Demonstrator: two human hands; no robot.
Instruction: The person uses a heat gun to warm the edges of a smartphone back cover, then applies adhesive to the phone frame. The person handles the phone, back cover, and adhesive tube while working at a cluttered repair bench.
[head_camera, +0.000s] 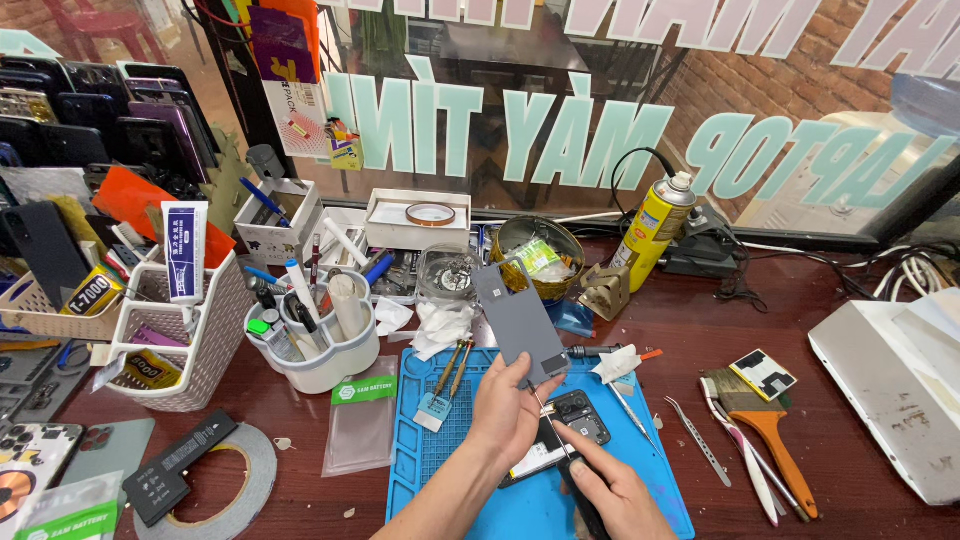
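My left hand (508, 408) holds up a grey rectangular phone panel (517, 320) by its lower edge, tilted above the blue work mat (430, 450). My right hand (610, 490) grips a thin pointed tool (553, 428) whose tip reaches toward the panel's bottom edge. Under both hands an opened black phone (572, 425) lies on the mat, its camera cluster showing at the upper right.
Tweezers (698, 440) and an orange-handled brush (765, 430) lie right of the mat. A yellow spray can (655, 225) stands behind. A white tool cup (320, 350), a white mesh basket (190, 350) and a tape roll (225, 490) sit left. A grey laptop (890, 375) lies at far right.
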